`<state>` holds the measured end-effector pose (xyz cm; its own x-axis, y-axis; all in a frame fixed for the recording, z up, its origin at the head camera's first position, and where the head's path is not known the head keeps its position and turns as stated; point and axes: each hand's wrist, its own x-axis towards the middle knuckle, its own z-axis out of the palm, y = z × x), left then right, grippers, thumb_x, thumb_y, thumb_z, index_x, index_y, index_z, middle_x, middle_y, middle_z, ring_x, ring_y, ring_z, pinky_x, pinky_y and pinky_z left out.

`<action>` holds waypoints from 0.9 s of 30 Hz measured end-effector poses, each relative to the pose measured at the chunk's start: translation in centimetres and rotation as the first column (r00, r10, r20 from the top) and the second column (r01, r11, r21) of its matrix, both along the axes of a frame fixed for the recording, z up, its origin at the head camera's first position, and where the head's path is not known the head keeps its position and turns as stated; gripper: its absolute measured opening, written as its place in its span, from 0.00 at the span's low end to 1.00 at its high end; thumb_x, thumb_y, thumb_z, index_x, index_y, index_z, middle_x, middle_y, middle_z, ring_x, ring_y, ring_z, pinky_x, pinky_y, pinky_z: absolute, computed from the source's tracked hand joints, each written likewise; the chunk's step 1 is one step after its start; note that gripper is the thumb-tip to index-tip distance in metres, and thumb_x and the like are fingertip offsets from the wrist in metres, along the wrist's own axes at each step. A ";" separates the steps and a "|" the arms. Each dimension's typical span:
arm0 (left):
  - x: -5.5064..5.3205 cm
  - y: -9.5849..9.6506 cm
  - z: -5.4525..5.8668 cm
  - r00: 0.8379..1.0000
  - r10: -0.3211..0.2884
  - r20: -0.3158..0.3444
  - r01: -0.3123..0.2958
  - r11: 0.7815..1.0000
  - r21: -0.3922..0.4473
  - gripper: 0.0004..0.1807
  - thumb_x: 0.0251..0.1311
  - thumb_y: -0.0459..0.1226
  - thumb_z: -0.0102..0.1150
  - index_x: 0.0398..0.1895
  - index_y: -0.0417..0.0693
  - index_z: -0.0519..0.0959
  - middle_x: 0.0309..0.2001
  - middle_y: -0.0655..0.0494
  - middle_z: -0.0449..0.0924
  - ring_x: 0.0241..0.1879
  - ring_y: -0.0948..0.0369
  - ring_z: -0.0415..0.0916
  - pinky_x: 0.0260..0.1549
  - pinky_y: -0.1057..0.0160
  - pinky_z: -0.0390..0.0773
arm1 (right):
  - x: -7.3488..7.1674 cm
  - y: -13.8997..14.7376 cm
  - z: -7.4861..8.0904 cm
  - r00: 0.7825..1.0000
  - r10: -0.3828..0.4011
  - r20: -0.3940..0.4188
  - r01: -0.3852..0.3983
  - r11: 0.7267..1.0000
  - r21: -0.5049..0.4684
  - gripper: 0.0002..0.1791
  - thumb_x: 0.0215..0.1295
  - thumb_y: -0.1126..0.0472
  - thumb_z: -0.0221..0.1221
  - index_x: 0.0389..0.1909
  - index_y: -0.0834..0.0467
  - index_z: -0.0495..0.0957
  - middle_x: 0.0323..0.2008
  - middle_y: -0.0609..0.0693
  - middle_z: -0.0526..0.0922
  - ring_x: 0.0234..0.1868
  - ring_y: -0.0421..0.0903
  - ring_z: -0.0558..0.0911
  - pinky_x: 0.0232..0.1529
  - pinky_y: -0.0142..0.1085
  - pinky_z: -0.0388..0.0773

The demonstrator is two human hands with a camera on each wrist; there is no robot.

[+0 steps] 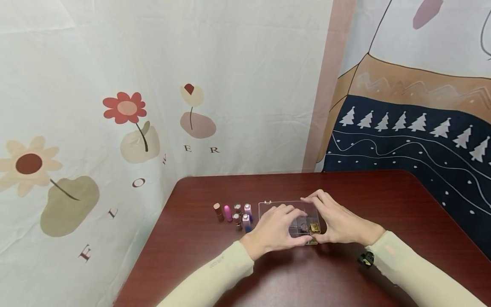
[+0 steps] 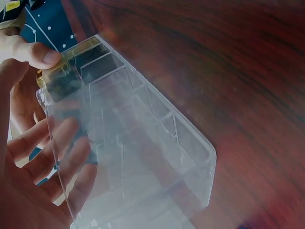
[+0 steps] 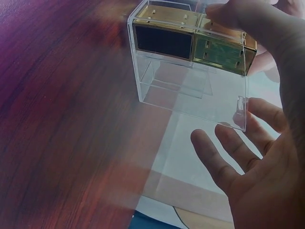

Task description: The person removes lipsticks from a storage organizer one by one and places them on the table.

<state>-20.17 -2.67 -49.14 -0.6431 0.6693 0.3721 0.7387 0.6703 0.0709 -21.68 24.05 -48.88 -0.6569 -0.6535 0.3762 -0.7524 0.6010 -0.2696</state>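
A clear divided plastic box (image 1: 264, 211) with a lid stands on the dark red table. Gold square cases, perhaps lipsticks (image 1: 315, 227), sit in its right end, with a small round dark item (image 1: 304, 228) beside them. My left hand (image 1: 274, 228) reaches over the lid, its fingers loosely extended; they show through the plastic (image 2: 102, 186) in the left wrist view. Its thumb points at the front right corner. My right hand (image 1: 339, 221) spans the box's right end. Its thumb presses near the gold cases (image 3: 178, 40) and its other fingers reach the back edge.
Left of the box stand a brown lipstick tube (image 1: 218, 212), a pink bullet-shaped tube (image 1: 228, 213) and several small tubes with purple or grey parts (image 1: 246, 222). A printed cloth (image 1: 249, 85) hangs behind the table (image 1: 199, 264). A dark device (image 1: 366, 259) is strapped at the right wrist.
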 end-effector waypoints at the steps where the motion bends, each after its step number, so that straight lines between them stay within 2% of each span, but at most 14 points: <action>1: 0.0 0.1 -0.1 1.000 0.001 -0.003 -0.001 1.000 -0.002 0.33 0.68 0.68 0.76 0.68 0.63 0.88 0.59 0.66 0.93 0.59 0.62 0.91 0.61 0.61 0.90 | 0.0 0.0 0.0 1.000 -0.001 0.000 0.001 1.000 0.000 0.61 0.45 0.53 0.92 0.81 0.58 0.72 0.70 0.48 0.74 0.71 0.46 0.79 0.65 0.46 0.91; 8: -0.1 0.5 -0.4 0.999 -0.014 -0.046 0.014 1.000 -0.017 0.24 0.75 0.64 0.73 0.61 0.63 0.91 0.55 0.67 0.95 0.53 0.64 0.90 0.56 0.64 0.90 | -0.1 0.0 -0.2 0.999 0.007 -0.031 -0.007 1.000 -0.009 0.61 0.45 0.50 0.93 0.80 0.59 0.73 0.70 0.50 0.75 0.72 0.47 0.78 0.65 0.47 0.92; 15: -0.2 0.5 -0.4 0.993 -0.054 -0.110 0.050 0.998 -0.037 0.15 0.79 0.59 0.72 0.54 0.63 0.92 0.47 0.69 0.95 0.49 0.65 0.89 0.52 0.65 0.88 | 0.0 0.1 -0.2 1.000 -0.001 -0.029 0.001 1.000 -0.009 0.61 0.45 0.52 0.92 0.81 0.57 0.72 0.70 0.50 0.75 0.71 0.47 0.78 0.64 0.46 0.92; 27: -0.2 0.3 0.0 0.993 -0.074 -0.092 0.071 0.997 -0.041 0.14 0.81 0.56 0.71 0.54 0.61 0.92 0.48 0.68 0.95 0.49 0.65 0.89 0.56 0.63 0.89 | 0.0 0.0 -0.2 1.000 -0.008 -0.013 0.008 1.000 -0.012 0.61 0.45 0.53 0.92 0.81 0.58 0.72 0.70 0.49 0.74 0.71 0.46 0.78 0.64 0.45 0.92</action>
